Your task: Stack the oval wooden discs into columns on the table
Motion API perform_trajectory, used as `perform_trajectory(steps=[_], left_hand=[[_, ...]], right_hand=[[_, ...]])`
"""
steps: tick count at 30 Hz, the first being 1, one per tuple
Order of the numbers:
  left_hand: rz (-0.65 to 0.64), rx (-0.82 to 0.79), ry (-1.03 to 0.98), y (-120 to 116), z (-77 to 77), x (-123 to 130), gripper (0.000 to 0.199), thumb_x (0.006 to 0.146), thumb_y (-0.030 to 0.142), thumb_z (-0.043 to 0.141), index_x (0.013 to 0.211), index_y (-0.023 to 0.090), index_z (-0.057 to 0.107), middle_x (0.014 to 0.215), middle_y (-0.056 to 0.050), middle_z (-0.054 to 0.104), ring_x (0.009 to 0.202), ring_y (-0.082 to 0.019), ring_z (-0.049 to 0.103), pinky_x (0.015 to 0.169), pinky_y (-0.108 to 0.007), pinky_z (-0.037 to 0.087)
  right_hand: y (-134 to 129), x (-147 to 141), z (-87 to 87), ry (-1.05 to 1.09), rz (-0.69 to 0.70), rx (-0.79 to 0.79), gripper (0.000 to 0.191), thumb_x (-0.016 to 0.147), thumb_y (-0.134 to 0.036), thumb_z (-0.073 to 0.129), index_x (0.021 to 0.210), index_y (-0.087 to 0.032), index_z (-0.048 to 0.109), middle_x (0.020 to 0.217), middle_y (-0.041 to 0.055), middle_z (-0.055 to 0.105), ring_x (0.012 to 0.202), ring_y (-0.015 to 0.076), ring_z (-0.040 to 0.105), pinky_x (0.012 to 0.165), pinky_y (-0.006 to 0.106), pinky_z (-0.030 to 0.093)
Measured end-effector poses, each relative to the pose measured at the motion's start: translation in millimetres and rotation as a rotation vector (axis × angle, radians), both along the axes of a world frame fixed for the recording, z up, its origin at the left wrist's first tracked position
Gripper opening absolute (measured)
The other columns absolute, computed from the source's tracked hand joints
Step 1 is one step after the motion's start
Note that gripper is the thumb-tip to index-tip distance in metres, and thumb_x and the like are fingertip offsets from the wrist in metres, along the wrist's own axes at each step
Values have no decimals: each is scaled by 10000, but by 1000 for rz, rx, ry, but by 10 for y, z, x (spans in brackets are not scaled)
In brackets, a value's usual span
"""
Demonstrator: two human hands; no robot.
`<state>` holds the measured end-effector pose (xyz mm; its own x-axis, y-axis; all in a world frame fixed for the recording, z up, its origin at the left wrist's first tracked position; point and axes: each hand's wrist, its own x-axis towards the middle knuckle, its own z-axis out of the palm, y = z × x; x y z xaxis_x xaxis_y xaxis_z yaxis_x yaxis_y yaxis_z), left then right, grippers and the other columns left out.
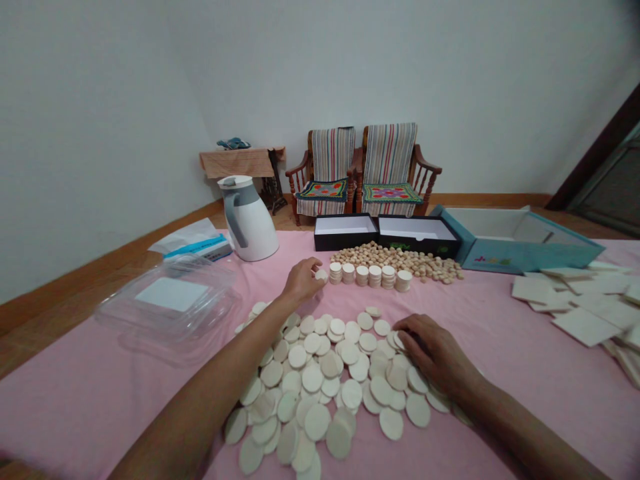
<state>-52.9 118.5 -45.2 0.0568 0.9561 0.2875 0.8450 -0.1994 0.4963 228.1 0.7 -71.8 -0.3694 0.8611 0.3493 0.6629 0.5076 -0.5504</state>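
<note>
Pale round wooden discs (313,378) lie in a loose, overlapping spread on the pink cloth. Behind them stands a row of several short disc stacks (375,276). My left hand (304,280) is at the left end of that row, its fingers closed on a disc (321,275) just beside the leftmost stack. My right hand (425,343) rests palm down on the right edge of the spread, with its fingers bent over some discs; whether it grips one is hidden.
Small wooden pieces (395,260) are heaped behind the stacks, before two black boxes (346,241). A blue box (510,257) and square wooden sheets (585,325) are right. A white jug (257,230), clear plastic containers (125,303) and a blue-and-white packet (213,249) stand left.
</note>
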Motion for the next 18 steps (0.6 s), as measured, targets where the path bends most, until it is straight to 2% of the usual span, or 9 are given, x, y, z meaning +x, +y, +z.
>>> perform_trajectory(steps=[10, 14, 16, 18], left_hand=[[-18, -12, -1, 19, 1, 48, 392, 660, 136, 663, 1045, 178, 601, 859, -24, 647, 739, -154, 599, 678, -256, 481], [-29, 15, -12, -55, 37, 17, 448, 685, 149, 647, 1125, 156, 565, 1026, -79, 617, 847, -179, 590, 749, -291, 477], [-93, -1, -16, -149, 87, 4, 359, 717, 165, 626, 1074, 153, 597, 1025, -79, 620, 863, -177, 587, 759, -288, 472], [-224, -71, -10, -282, 150, 3, 201, 723, 185, 635, 921, 162, 662, 894, -40, 653, 791, -154, 596, 711, -251, 473]], right_hand=[[3, 4, -3, 3, 5, 9, 205, 901, -265, 408, 919, -197, 601, 878, 78, 632, 823, 202, 569, 748, 353, 476], [-5, 0, 18, -8, 2, -17, 209, 910, -260, 395, 916, -188, 591, 885, 79, 626, 835, 201, 563, 758, 356, 468], [-10, -2, 27, -7, 2, -22, 207, 909, -258, 397, 920, -187, 590, 891, 80, 626, 835, 201, 562, 760, 356, 467], [-14, -4, 31, -7, 2, -26, 205, 907, -257, 400, 921, -188, 593, 891, 78, 626, 830, 199, 563, 759, 355, 468]])
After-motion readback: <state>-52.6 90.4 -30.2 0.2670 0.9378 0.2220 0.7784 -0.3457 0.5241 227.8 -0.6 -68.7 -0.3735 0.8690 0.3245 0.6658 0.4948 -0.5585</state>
